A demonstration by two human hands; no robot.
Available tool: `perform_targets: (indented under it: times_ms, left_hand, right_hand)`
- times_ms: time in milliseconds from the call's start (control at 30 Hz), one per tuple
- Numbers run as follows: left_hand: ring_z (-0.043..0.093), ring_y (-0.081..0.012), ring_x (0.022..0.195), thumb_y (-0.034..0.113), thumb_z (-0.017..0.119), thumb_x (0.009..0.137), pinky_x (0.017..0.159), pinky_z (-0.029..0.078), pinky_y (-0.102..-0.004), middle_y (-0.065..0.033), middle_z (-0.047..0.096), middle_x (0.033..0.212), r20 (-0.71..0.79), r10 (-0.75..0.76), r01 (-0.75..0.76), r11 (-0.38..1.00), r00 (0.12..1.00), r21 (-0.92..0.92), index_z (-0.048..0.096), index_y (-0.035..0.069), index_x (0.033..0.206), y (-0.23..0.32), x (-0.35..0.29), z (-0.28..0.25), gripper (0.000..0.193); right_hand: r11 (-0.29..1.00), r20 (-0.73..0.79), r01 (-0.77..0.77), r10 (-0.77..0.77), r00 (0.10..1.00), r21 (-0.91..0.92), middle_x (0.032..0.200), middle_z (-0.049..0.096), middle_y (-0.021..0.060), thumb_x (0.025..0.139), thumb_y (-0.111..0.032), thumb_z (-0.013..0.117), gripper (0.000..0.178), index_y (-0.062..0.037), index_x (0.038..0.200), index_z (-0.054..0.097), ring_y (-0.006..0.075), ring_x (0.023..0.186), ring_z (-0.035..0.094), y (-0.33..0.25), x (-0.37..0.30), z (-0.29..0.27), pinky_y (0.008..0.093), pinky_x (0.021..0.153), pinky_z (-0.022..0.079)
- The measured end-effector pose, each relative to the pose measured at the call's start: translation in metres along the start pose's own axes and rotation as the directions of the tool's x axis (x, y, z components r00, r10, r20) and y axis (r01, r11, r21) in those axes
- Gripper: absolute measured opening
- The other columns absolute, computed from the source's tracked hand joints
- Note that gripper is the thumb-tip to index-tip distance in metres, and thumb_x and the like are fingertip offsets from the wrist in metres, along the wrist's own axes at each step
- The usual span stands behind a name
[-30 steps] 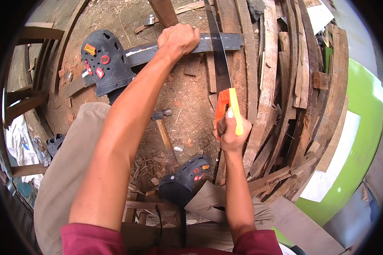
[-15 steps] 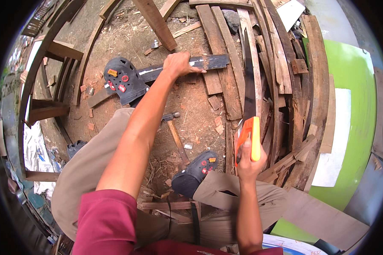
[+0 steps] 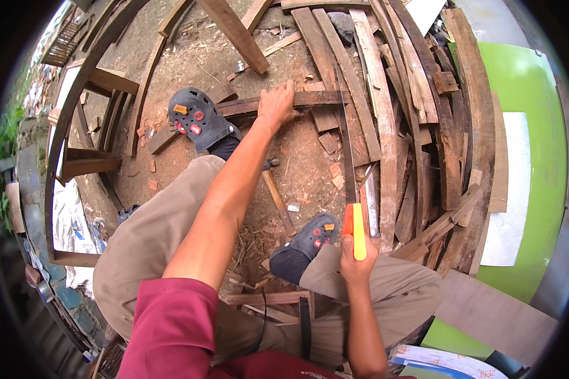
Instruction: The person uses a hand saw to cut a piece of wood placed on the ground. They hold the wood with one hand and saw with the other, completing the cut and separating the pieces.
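Many planks: on dirt ground.
Board: clamped by your left hand.
Saw: clamped in your right hand (blade ahead).

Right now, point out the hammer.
In the head view, the hammer lies on the ground near the centre, between the left forearm and the right shoe.

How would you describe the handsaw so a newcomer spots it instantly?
Find the timber pile right of centre. At its left edge, just right of the nearer dark clog, is the handsaw. Its orange-and-yellow handle sets it apart from the dull brown boards.
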State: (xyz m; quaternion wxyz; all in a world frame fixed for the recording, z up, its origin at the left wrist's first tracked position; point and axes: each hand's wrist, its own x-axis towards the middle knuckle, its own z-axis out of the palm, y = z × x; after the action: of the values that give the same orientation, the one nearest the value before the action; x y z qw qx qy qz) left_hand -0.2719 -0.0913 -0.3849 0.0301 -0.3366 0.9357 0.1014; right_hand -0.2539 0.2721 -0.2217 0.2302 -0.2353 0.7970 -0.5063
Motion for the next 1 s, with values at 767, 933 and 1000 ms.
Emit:
perform_targets:
  times_ms: [767,933,1000]
  left_hand:
    - [0.072,-0.0372,0.09,0.042,0.08,0.075,0.08,0.058,-0.0462,-0.0192,0.074,0.094,0.269,0.039,-0.018,0.997,0.962,-0.081,0.063,0.004,0.11,-0.01,0.013,-0.015,0.054]
    - [0.073,-0.0377,0.086,0.044,0.079,0.075,0.076,0.059,-0.0461,-0.0187,0.074,0.09,0.213,0.037,-0.025,0.998,0.976,-0.057,0.064,0.004,0.107,-0.017,0.016,-0.009,0.053]
    - [0.073,-0.0375,0.086,0.045,0.079,0.076,0.076,0.058,-0.0462,-0.0193,0.074,0.09,0.247,0.053,-0.029,0.995,0.968,-0.099,0.064,0.004,0.104,-0.006,0.013,-0.012,0.052]
  right_hand:
    - [0.991,0.046,-0.086,0.081,0.996,0.105,0.073,0.062,0.0072,0.096,-0.025,0.068,0.027,0.0014,0.098,0.062,0.014,0.066,0.061,0.05,0.031,0.043,0.0308,0.06,0.049]
    - [1.0,-0.055,0.005,-0.006,0.998,-0.012,0.064,0.059,0.0082,0.097,-0.018,0.067,0.022,0.0015,0.089,0.061,0.0139,0.058,0.057,0.004,0.089,0.077,0.0309,0.056,0.046]
    - [0.988,-0.085,0.129,-0.136,0.987,-0.087,0.063,0.057,0.0083,0.098,-0.021,0.067,0.024,0.0008,0.09,0.061,0.0112,0.058,0.053,0.021,0.14,0.1,0.0339,0.052,0.043]
